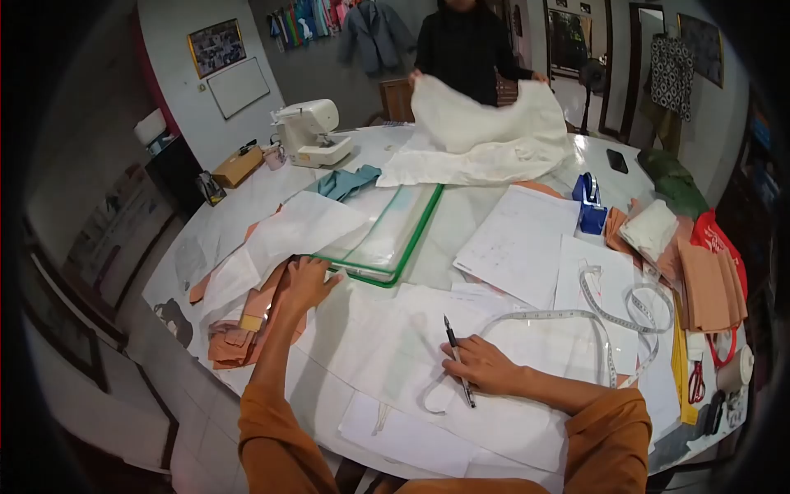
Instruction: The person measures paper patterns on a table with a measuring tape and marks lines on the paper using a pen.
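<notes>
My right hand (484,365) is closed around a black pen (453,350), its tip pointing up and away from me, over white pattern paper (370,333). A white measuring tape (605,329) curls over the papers to its right, and one end lies below the hand. My left hand (311,282) rests with fingers apart at the near left corner of a clear case with a green rim (401,267). Beside that hand, white translucent paper (247,267) lies over folded orange-brown fabric (239,346). Whether the left fingertips grip anything is unclear.
Across the table a person in black (461,49) holds up white cloth (494,132). A sewing machine (313,132) stands at the back left. At right are a blue tape dispenser (589,206), a phone (617,161), red scissors (696,383) and folded fabrics (712,284).
</notes>
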The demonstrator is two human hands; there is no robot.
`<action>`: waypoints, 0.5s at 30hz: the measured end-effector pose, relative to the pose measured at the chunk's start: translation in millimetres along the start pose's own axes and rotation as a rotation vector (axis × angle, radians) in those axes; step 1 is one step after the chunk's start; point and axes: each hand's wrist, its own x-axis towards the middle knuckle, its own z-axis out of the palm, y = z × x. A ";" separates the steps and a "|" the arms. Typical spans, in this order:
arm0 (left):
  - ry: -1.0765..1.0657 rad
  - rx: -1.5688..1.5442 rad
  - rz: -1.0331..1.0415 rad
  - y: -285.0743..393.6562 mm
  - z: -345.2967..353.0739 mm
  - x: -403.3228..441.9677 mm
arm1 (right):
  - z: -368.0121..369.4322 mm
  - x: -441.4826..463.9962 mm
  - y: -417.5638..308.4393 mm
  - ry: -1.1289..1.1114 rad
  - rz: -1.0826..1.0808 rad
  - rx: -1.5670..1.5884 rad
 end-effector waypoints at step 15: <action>-0.223 -0.237 0.143 60.1 32.2 -129.6 | -15.4 -10.3 -10.9 -0.056 -0.036 -0.081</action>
